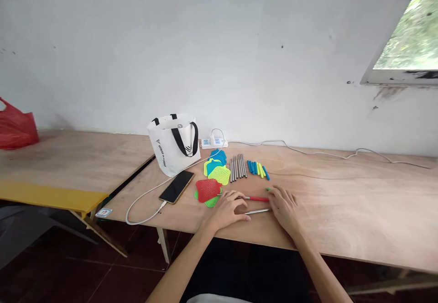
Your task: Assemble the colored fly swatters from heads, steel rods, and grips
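Observation:
A red fly swatter lies on the table, its mesh head (208, 190) on the left and its red handle (258, 198) running right. My left hand (227, 211) rests over the swatter's rod, fingers slightly bent and thumb apart. Beneath that thumb, a bare metal rod (258, 211) reaches toward my right hand (283, 206). The right hand lies with fingers extended over the red handle's end. A green tip (268, 189) pokes out by its fingertips; the rest is hidden. Under the red head sits a green swatter head (212, 201).
Behind my hands lie yellow (219, 175) and blue swatter heads (218, 156), several metal rods (238, 168), and blue and yellow handles (258, 169). Leftward are a phone (177, 186) on a white cable, a white tote bag (171, 143) and a power strip (214, 143).

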Available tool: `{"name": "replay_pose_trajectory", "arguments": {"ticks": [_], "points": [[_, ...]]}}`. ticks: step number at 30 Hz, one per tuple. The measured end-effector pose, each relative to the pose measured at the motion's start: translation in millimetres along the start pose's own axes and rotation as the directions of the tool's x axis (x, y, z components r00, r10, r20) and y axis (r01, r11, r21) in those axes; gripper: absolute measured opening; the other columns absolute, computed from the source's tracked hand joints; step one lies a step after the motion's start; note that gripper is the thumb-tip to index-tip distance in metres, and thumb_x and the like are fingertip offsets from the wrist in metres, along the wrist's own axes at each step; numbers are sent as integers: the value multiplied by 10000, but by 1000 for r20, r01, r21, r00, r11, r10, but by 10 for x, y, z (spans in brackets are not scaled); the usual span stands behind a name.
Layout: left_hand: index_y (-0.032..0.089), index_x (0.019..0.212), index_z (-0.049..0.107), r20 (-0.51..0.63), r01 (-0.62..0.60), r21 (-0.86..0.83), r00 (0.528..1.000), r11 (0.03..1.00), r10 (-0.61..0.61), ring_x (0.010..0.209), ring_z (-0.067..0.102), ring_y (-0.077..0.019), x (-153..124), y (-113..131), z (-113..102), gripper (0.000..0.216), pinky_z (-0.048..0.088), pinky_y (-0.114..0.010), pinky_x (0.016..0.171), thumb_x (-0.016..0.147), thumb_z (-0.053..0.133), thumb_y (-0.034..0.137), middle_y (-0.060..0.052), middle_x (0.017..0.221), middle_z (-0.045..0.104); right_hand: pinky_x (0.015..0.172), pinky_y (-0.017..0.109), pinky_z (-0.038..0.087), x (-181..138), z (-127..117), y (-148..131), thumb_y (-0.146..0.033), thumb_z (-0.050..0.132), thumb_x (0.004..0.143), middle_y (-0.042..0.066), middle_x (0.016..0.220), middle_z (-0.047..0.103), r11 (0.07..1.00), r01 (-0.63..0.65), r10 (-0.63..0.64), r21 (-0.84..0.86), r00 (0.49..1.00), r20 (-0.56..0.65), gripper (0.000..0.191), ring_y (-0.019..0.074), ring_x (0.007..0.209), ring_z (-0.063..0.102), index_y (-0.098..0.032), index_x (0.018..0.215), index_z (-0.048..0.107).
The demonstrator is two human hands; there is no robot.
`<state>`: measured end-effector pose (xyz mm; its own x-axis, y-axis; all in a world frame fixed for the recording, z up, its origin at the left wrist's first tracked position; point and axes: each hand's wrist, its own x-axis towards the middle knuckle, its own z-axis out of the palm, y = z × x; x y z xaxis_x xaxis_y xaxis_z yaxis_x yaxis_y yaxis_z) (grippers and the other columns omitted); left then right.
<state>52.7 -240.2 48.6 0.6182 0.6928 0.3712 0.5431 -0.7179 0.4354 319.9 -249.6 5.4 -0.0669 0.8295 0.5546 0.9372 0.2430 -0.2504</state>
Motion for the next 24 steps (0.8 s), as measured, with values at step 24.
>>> {"name": "replay_pose_trajectory", "arguments": {"ticks": [24], "points": [[239, 1067, 560, -165, 228, 142, 965, 963, -205, 1006, 640, -201, 32, -131, 24, 166, 376, -364, 867, 1083, 395, 238, -16, 1080, 721, 907, 405, 491, 88, -139, 118, -355, 347, 1008, 61, 1079, 677, 949, -40, 37, 313, 999, 15, 329, 253, 1051, 609, -296, 1181, 622]]}}
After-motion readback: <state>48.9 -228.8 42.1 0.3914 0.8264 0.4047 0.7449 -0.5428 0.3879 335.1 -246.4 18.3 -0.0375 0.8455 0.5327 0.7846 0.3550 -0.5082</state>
